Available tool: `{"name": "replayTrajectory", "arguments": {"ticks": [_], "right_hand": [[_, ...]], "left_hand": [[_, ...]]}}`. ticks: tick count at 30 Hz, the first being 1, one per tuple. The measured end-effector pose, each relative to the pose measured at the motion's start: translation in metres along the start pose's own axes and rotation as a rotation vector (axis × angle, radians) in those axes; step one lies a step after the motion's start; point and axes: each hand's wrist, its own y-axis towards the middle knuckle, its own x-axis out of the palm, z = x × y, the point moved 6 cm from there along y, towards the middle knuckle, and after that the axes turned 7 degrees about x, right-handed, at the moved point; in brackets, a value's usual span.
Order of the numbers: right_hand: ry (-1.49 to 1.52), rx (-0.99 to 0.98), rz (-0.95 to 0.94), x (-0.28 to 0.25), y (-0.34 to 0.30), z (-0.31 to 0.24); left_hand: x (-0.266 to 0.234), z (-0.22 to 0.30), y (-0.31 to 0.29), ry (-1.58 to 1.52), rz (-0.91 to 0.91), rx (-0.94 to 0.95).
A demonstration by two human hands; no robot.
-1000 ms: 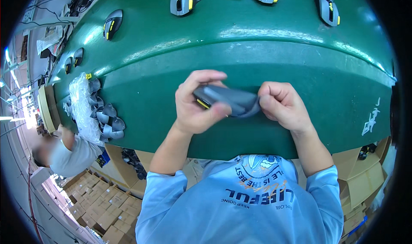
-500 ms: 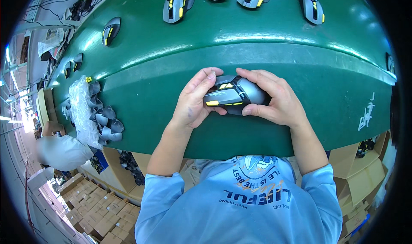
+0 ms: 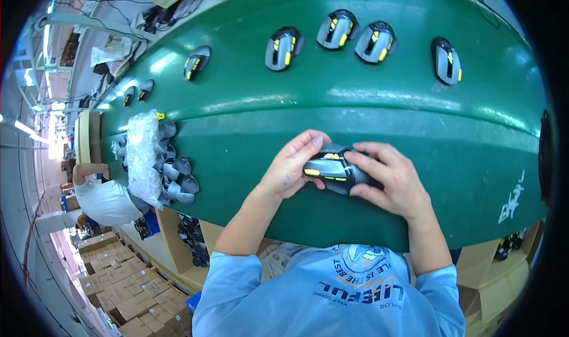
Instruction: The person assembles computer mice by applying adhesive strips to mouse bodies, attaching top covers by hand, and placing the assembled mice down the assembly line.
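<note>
Supporting the gaming mouse over the green workbench, we gripped its left end with our left hand, fingers curled, spanned its right end with our right hand, half-open, and judged even pressure best.

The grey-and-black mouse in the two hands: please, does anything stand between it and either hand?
Nothing visible does. The left hand holds one end of the mouse and the right hand the other, both touching it directly; its underside is hidden.
</note>
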Motion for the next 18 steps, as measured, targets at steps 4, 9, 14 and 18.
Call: {"name": "replayTrajectory", "arguments": {"ticks": [4, 9, 14, 18], "right_hand": [[0.005, 0.029, -0.065, 0.004, 0.001, -0.005], [-0.031, 0.043, 0.069, -0.006, -0.001, 0.001], [0.064, 0.001, 0.149, -0.018, -0.009, 0.001], [0.047, -0.030, 0.177, -0.040, -0.033, -0.018]], "left_hand": [[-0.004, -0.001, -0.004, 0.040, 0.026, -0.025], [-0.051, 0.063, 0.005, 0.133, 0.234, 0.212], [-0.175, 0.176, 0.067, 0.338, 0.612, 0.462], [-0.198, 0.220, 0.094, 1.892, 1.100, 0.613]]}}
